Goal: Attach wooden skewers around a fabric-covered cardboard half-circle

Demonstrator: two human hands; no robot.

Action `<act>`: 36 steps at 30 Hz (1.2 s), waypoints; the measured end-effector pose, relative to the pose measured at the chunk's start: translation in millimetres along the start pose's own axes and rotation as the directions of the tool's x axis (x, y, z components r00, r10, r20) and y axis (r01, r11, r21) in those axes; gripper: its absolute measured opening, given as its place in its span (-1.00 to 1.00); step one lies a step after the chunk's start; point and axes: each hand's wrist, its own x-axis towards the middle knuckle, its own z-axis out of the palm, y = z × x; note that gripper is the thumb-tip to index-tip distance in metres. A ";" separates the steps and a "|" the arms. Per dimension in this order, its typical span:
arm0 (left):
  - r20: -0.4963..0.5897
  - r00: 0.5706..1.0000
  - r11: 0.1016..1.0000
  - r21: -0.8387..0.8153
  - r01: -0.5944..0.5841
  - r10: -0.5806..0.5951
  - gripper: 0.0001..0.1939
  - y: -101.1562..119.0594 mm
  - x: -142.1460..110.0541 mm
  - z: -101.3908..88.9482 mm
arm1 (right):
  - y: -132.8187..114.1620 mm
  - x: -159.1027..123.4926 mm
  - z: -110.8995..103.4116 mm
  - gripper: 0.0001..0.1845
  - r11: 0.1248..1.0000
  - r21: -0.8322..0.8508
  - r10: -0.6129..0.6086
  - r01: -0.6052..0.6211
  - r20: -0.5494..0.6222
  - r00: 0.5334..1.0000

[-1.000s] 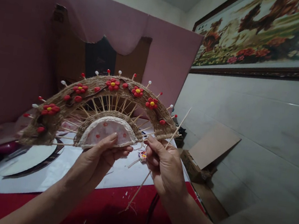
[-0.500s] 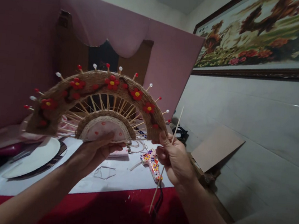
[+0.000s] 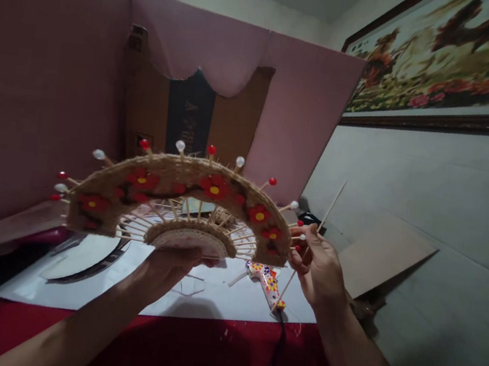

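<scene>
A half-round decorative fan [image 3: 175,165], wrapped in twine with red flowers and red and white bead-tipped sticks round its rim, is held up in front of me, tilted with its top edge away. My left hand [image 3: 171,269] is closed on its lower middle, at the lace-edged inner half circle [image 3: 190,239]. At the fan's right end is my right hand [image 3: 321,266], with a thin wooden skewer [image 3: 333,206] pinched in it. Its fingertips are beside the end beads [image 3: 302,237]; whether they touch the fan I cannot tell.
A flower-patterned glue gun [image 3: 268,281] lies on white paper [image 3: 220,310] over a red cloth [image 3: 188,354]. White half-round pieces [image 3: 83,258] lie left. Pink-covered cardboard [image 3: 298,112] stands behind. A flat board [image 3: 387,257] leans near the right wall.
The fan has tipped back and sits lower in view. My right hand has shifted from gripping the fan's right end to its edge beads, still with the skewer. The view has turned left.
</scene>
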 end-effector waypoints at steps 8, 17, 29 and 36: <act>-0.027 0.998 0.997 -0.045 -0.056 0.055 -0.84 -3.1 -0.5 1.0 | -11.0 -0.4 -10.3 -0.58 0.990 0.081 -0.099 0.113 -0.155 0.983; -0.198 0.978 0.985 -0.169 0.031 -0.065 -0.92 -6.8 0.0 -1.7 | -5.5 -5.2 -22.7 -0.69 0.634 -0.647 -0.654 0.423 -0.158 0.740; -0.149 0.978 0.988 -0.069 0.139 -0.148 -0.90 -13.1 -2.5 2.3 | 8.8 -11.7 -15.5 -0.64 0.648 -0.705 -0.223 0.289 0.187 0.957; -0.086 0.991 0.995 -0.017 0.100 -0.101 -0.91 -16.5 -4.8 -1.0 | 15.6 -10.3 -19.2 -0.75 0.858 -0.485 -0.075 0.170 0.208 0.975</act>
